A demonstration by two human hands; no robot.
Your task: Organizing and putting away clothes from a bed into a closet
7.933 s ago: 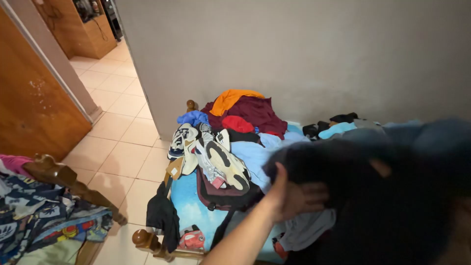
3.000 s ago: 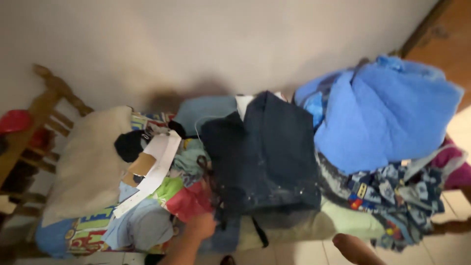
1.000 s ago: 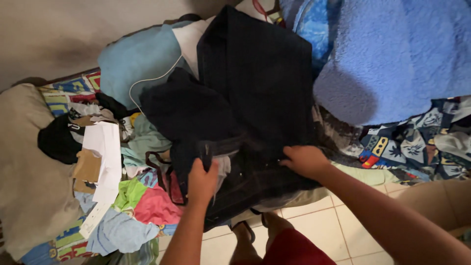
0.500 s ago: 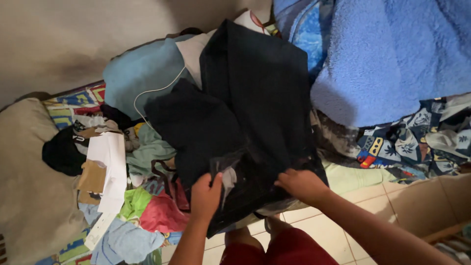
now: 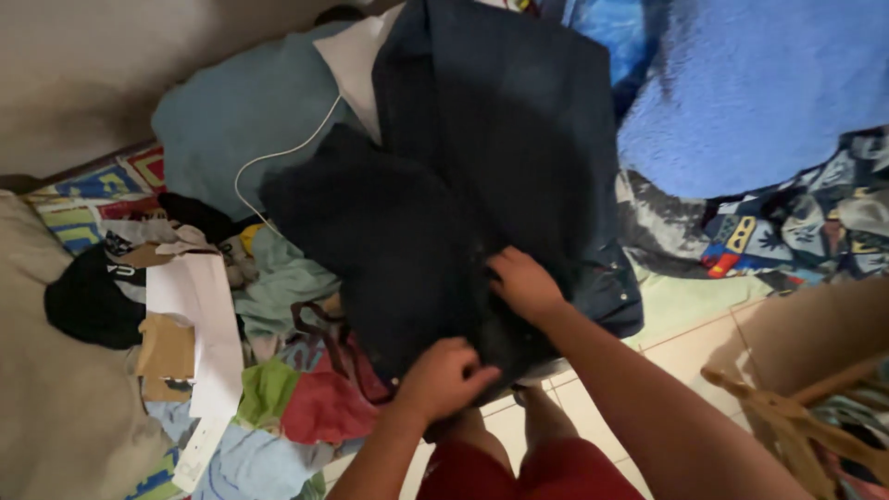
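Plain beige wall (image 5: 111, 74) ran along the top left, w/ dim indoor light. Bed (image 5: 88, 181) sat against it, colourful printed sheet showing. Pale tiled floor (image 5: 690, 347) lay below, bottom right, w/ a wooden frame piece (image 5: 796, 417) nearby.

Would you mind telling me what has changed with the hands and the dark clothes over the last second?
The left hand has closed into a fist on the lower edge of the dark garment, bunching it. The right hand has moved up from that edge onto the middle of the cloth and presses there. The blue blanket, the white cable and the white paper lie as before.
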